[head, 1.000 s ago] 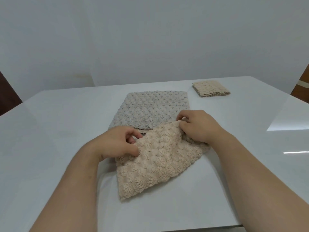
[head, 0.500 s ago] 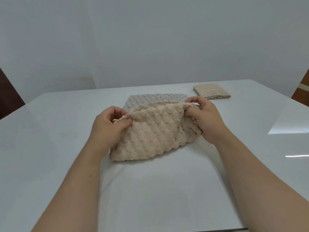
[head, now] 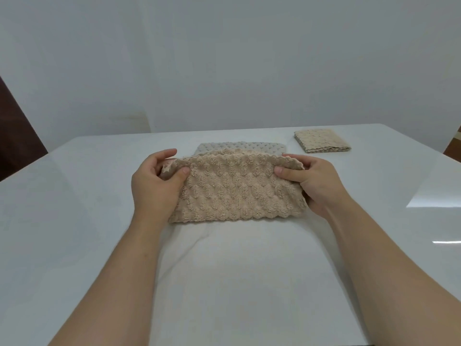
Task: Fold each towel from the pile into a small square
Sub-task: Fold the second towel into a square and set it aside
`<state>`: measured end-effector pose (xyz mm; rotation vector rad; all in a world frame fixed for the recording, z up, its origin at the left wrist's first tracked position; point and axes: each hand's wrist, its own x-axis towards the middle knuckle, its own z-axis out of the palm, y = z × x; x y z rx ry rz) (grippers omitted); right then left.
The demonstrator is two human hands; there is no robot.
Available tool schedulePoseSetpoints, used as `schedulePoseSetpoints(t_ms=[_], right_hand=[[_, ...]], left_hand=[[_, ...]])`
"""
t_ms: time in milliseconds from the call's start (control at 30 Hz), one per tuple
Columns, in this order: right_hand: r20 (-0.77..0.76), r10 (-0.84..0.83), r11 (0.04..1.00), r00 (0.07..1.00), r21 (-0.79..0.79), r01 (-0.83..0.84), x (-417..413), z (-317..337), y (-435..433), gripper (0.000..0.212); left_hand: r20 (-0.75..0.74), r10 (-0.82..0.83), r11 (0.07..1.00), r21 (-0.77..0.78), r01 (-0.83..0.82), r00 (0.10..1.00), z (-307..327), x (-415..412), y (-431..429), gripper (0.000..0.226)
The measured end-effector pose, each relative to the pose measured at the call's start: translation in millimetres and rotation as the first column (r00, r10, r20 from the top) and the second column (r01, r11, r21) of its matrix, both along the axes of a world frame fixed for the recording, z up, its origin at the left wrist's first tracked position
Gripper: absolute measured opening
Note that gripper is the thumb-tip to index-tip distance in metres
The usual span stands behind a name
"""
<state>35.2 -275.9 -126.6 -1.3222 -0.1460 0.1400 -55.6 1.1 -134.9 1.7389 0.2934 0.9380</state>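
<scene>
A white, glossy bench [head: 74, 221] fills the lower part of the view, its far edge running across in front of a plain pale grey wall [head: 224, 58]. A vertical corner seam [head: 147, 121] shows in the wall left of centre, with a faint yellowish stain [head: 133, 118] just beside it. A dark brown shape [head: 17, 136] stands beyond the bench's left corner, and a brown piece [head: 452, 148] shows at the right edge; what they are cannot be told. A bright patch of reflected light [head: 434, 198] lies on the bench's right side.

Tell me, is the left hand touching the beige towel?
Touching. The head view shows the left hand pinching the beige towel at its upper left corner.
</scene>
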Motion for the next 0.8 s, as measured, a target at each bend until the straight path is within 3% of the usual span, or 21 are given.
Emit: schedulePoseSetpoints(t_ms=[133,367,500,800], right_hand=[[-0.044,0.053,0.998,0.998,0.03,-0.052,-1.0,0.4,1.1,0.059],[0.014,0.034,0.999,0.999,0.003,-0.034,-3.3,3.6,-0.8,0.056],[0.006,0.003,1.0,1.0,0.027,-0.003,-1.8,1.0,0.9,0.04],[0.021,-0.103,0.994,0.994,-0.03,0.104,5.9,-7.9,1.2,0.046]], left_hand=[[0.021,-0.002,1.0,0.017,0.002,1.0,-1.3,1.0,-0.7,0.031],[0.021,0.102,0.981,0.162,-0.104,0.995,-2.3,-2.1,-6.1,0.031],[0.006,0.139,0.98,0.141,-0.138,0.99,-4.2,-1.4,-3.8,0.027],[-0.02,0.108,0.986,0.128,-0.104,0.994,-8.5,2.0,-1.4,0.028]])
